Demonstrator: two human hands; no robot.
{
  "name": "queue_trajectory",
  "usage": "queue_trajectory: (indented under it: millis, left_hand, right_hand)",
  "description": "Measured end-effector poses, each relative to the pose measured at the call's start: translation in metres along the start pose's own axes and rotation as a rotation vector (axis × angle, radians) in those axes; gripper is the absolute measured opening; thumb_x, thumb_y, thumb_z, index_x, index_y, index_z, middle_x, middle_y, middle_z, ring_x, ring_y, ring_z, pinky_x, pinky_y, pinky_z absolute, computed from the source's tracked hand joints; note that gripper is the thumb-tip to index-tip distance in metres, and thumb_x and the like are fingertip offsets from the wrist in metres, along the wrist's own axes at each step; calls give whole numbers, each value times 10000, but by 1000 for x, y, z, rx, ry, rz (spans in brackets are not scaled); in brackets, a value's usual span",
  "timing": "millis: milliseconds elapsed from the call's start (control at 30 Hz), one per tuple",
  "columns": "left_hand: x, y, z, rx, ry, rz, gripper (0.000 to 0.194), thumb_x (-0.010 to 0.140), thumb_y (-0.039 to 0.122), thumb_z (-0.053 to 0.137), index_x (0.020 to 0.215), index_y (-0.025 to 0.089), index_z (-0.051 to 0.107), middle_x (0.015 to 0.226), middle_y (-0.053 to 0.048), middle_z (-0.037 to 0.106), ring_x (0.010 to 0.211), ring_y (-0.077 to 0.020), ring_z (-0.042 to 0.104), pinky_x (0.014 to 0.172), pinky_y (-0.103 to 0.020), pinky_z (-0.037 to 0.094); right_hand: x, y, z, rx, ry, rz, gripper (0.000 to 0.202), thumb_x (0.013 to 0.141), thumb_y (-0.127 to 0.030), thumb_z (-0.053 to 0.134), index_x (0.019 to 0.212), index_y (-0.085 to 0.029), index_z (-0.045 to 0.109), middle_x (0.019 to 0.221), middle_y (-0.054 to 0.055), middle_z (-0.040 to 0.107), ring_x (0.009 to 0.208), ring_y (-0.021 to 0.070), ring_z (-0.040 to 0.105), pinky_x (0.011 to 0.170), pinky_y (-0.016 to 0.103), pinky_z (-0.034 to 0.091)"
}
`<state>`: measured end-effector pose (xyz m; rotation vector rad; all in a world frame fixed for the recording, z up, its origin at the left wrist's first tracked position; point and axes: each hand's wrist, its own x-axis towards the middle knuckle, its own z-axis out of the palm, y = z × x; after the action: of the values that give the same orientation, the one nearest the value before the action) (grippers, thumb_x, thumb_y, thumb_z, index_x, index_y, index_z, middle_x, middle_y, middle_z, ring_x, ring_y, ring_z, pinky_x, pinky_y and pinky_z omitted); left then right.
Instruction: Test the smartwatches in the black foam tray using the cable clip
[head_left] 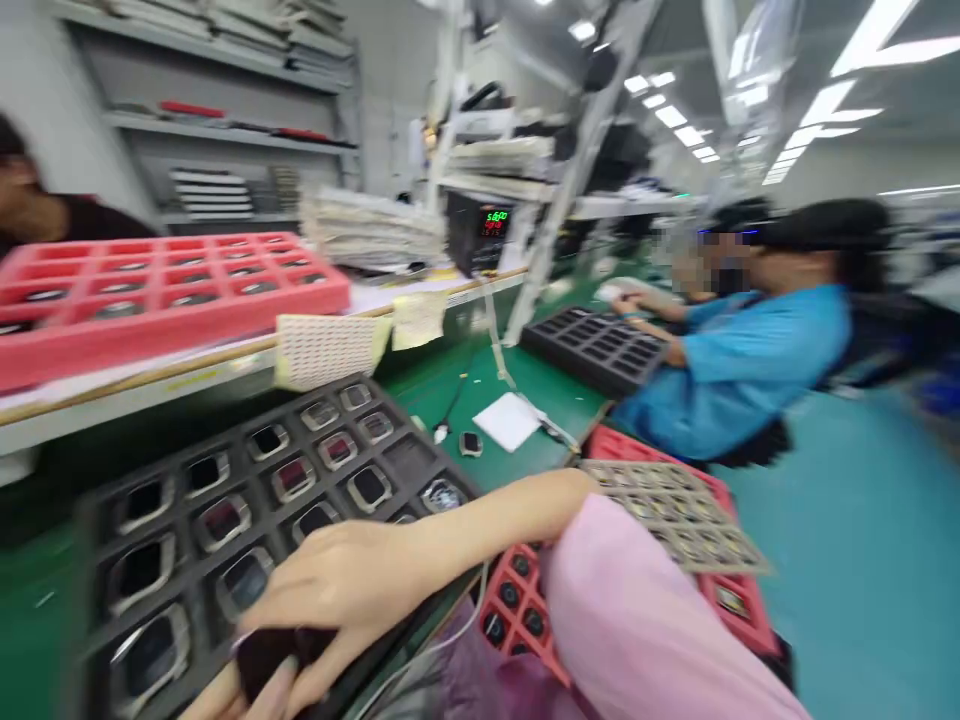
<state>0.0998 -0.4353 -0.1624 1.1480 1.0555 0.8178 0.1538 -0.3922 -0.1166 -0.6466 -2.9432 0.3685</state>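
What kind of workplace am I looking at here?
Probably an electronics assembly floor: a black foam tray of watch-like cases sits on the green bench, a red digital readout unit stands on the shelf, and a co-worker in blue works nearby.

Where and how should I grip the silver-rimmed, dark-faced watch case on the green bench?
I'd pinch the watch case by its near and far edges, from above: it lies flat, with a white cable tip and a white square sheet flanking it.
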Motion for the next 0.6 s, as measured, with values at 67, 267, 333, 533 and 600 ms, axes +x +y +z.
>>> queue_trajectory:
  millis: [67, 267, 333, 533, 600]
  left_hand:
    - [-17, -8, -51, -23, 136, -30, 353, 829, 463, 649, 999, 154, 646, 772, -22, 643, 598, -153, 593, 518, -264, 499]
    - [-47, -6, -113, -284, 32, -6, 347, 716, 433, 758, 804, 104, 693, 543, 26, 508, 401, -50, 356, 423, -191, 346]
    - [-42, -6, -117, -341, -8, 15, 280, 747, 381, 741, 785, 110, 682, 606, 4, 539, 491, -78, 430, 487, -195, 379]
    - [-44, -8, -119, -312, -38, 62, 171, 811, 269, 696, 884, 115, 678, 682, 8, 517, 621, -89, 406, 575, -186, 344]
    - [-46, -8, -119, -295, -38, 67, 174, 818, 261, 688, 910, 114, 677, 716, -4, 543, 658, -103, 426, 613, -199, 359]
  right_hand:
    - [-1, 5, 11, 24, 165, -20, 499, 888, -454, 603, 1171, -45, 563, 1016, 87, 669, 918, 179, 628, 789, 243, 477]
    - [5, 23, 22, 176, 474, -138, 432, 756, -374, 743, 1047, -93, 592, 834, 71, 683, 734, 186, 627, 743, 314, 481]
    - [6, 23, 21, 209, 505, -142, 424, 752, -321, 740, 1079, -107, 575, 830, 63, 675, 718, 181, 609, 727, 323, 480]
    - [6, 16, 22, 209, 531, -140, 474, 764, -282, 704, 1170, -111, 528, 857, 76, 661, 730, 193, 588, 723, 356, 490]
    - [5, 15, 24, 193, 541, -133, 465, 772, -275, 690, 1170, -101, 523, 861, 86, 658, 737, 199, 587, 724, 365, 495]
